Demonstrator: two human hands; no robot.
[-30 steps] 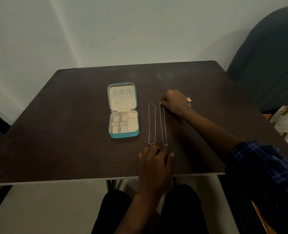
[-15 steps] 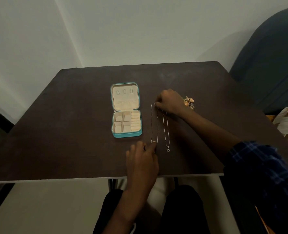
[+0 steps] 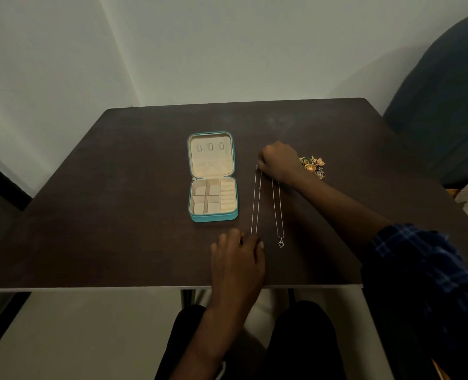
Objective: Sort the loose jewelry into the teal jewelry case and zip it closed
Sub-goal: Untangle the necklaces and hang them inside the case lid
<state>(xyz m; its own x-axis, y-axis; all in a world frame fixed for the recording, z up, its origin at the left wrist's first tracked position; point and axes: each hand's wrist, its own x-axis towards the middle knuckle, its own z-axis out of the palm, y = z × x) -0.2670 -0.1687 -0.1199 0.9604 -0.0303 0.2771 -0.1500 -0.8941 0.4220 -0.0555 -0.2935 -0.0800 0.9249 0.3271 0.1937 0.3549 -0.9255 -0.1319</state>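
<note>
Two chains (image 3: 256,201) stretched between both hands' grip.

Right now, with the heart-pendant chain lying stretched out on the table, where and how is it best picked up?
Probably by the heart pendant at the near end of the pendant chain, pinched from above. It is the bulkiest part and lies clear of both hands, while the thin strands lie flat on the table and the far end is under the right hand.

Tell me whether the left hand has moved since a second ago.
Yes. The left hand has shifted left along the table's near edge, from below the pendant necklace to the plain chain's near end, closer to the teal case.
</note>
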